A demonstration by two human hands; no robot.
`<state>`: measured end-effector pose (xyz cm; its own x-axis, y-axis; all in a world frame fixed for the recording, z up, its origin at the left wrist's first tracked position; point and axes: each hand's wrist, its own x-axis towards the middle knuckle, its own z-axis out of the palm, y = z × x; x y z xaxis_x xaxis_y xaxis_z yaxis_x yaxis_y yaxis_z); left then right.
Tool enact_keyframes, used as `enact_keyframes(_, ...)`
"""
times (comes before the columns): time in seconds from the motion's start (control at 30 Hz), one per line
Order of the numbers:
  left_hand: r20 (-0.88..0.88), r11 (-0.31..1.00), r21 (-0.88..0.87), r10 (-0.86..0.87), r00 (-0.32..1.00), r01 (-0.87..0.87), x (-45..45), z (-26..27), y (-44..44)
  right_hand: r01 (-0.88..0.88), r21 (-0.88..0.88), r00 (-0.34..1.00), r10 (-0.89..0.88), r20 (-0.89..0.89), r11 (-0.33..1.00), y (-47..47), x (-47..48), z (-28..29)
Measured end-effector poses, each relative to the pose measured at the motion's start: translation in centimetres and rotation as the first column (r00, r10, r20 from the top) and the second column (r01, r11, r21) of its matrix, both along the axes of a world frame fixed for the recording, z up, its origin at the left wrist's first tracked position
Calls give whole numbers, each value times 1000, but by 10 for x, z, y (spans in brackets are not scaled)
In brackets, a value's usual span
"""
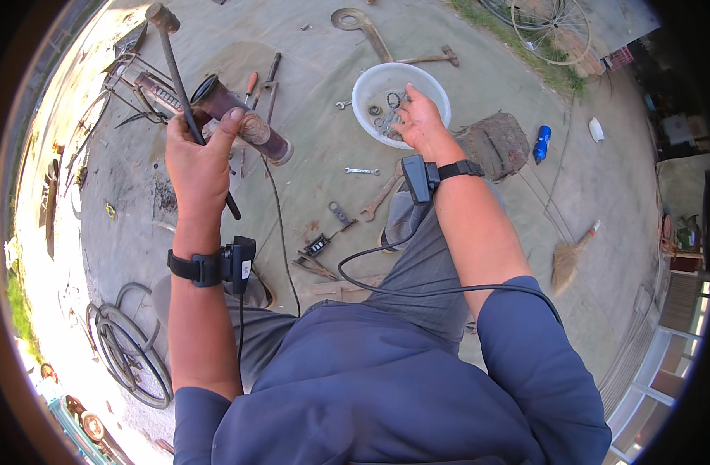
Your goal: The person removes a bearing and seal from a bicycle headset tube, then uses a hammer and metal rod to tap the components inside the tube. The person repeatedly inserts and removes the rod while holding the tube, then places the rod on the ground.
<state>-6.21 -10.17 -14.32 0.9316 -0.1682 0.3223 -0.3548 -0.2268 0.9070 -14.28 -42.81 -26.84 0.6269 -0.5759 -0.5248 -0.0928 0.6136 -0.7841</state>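
My left hand (pixel 201 139) holds a hammer with a dark rod handle (pixel 175 72) and a blunt head (pixel 162 18). Against the same hand is a dark metal tube (pixel 262 137) with an open upper end and a light band round its middle; how the fingers share the two is partly hidden. My right hand (pixel 419 119) reaches into a white plastic basin (pixel 439 87), palm up and fingers spread, with nothing seen in its grip. Beside its fingers a bearing ring (pixel 393 100) and a smaller metal ring (pixel 375 110) lie in the basin.
Round about lie a claw-less hammer (pixel 450 56), an open-end wrench (pixel 362 171), a large wrench (pixel 383 192), pliers (pixel 317 265) and a screwdriver (pixel 251 84). A wooden block (pixel 494 145), blue bottle (pixel 542 144) and straw broom (pixel 567 264) are at right, a coiled hose (pixel 108 337) at left.
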Motion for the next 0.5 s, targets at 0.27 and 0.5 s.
enact_keyframes(0.27,-15,997,81,20,1000,-18,6,-6,-2,291,-289,950,-240,200,912,-82,-43,73)
enact_keyframes(0.5,-25,1000,7,-14,1000,14,9,-9,-5,448,-276,867,-337,367,851,-76,-87,91)
